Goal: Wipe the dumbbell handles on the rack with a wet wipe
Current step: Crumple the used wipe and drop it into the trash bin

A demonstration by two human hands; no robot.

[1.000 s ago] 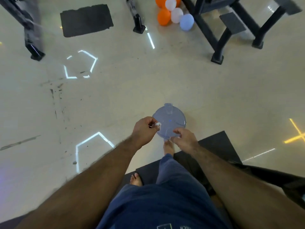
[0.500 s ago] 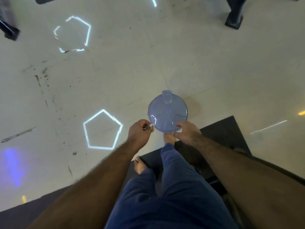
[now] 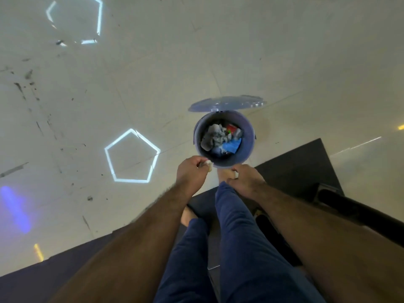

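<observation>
Left hand pinches one wipe beside one open bin

The pale, glossy floor is carrying scuff marks on its left side and mirroring 2 glowing pentagon-shaped lights. A round bin is standing on it with its lid tipped up, showing crumpled trash inside. A dark mat is lying just beside the bin, under the person's bare feet.

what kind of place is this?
Probably a gym, though nothing here settles it: glossy pale floor reflecting pentagon-shaped lights, dark rubber-like mats underfoot, and an open pedal bin of rubbish.
</observation>
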